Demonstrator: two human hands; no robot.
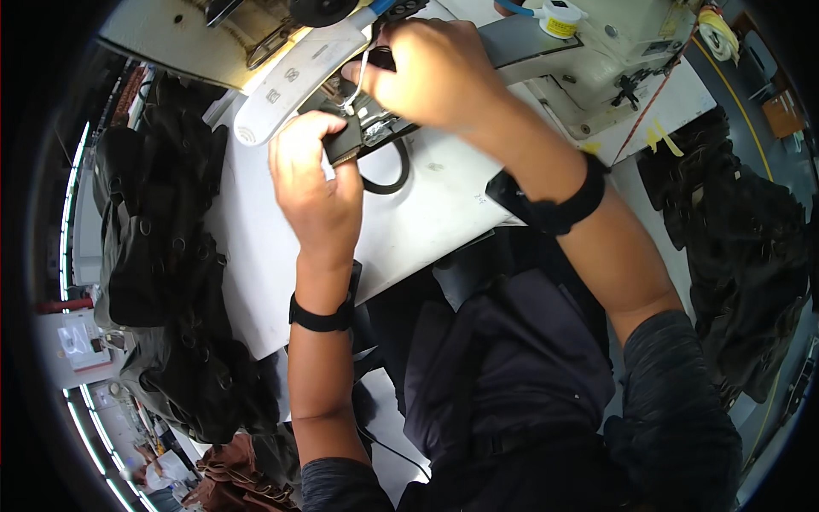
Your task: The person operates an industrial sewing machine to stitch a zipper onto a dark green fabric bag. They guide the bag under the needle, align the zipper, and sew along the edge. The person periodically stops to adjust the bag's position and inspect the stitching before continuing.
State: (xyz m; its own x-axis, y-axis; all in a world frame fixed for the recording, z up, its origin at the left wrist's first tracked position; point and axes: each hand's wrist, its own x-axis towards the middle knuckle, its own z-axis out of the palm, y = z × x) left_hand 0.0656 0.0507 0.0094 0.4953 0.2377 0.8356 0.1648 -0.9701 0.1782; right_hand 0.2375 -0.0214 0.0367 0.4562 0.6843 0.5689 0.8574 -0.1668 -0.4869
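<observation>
"Black material is showing at the sewing machine (183, 32). Which hand is holding it?"

"The left hand (314, 175) is gripping this dark flat piece (344, 145); its thumb and fingers are closing on the near end."

"And what is the right hand (439, 75) doing?"

"It is bending its fingers just beyond the piece, towards the right, and its thumb is pointing left beside a thin white strip (363, 75). I cannot tell whether these fingers are gripping something, because the hand is hiding their inner side."

"Where exactly is the dark piece lying?"

"It is sitting over the white table (439, 200), just beside the white lamp bar (299, 79). Near it, a black loop (401, 173) is curving towards the person."

"What else are you noticing?"

"Dark goods with metal rings (162, 222) are lying heaped on the left, and a small white container (559, 19) is standing at the upper right."
</observation>
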